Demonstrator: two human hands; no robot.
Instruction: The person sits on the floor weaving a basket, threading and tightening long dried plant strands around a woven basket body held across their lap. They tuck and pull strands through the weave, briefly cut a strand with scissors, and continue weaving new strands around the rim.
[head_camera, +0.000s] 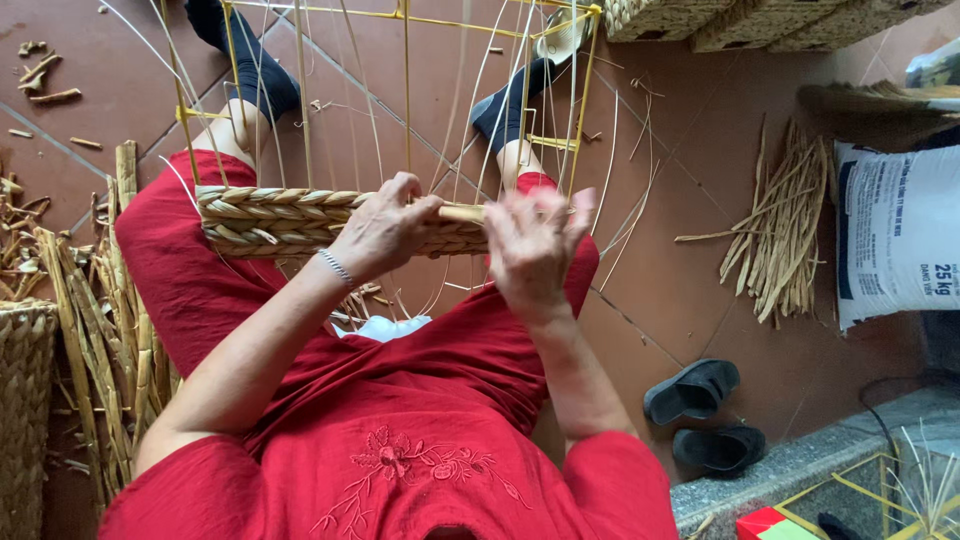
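The left hand (385, 232) curls loosely closed over the top edge of a braided band of woven straw (290, 220), fingertips pressing down on the flat straw strand (462, 212) that runs out from under it. The right hand (530, 245) sits just beside it, fingers half bent and slightly blurred, pinching the same strand where it meets the frame; how tightly it grips cannot be told.

The woven band wraps the near end of a yellow wire frame (405, 90), a box-shaped basket skeleton lying across the person's lap. Its long axis runs away from the person, toward the top of the view, with the open wire end pointing out past the dark-socked feet (255, 75). The braided rows lie crosswise, left to right, and thin pale upright strands fan out along the wires.

The person sits low in red trousers (200, 270) and a red embroidered top, on a floor of reddish-brown tiles (690, 290). Bundles of dried straw stalks (95, 330) lie at the left beside a woven basket (25, 400); another loose bundle (785, 230) lies to the right, near a white sack (895, 235). A pair of black sandals (700, 410) rests by a stone step (800, 465). Finished woven baskets (720, 20) stand at the top right.
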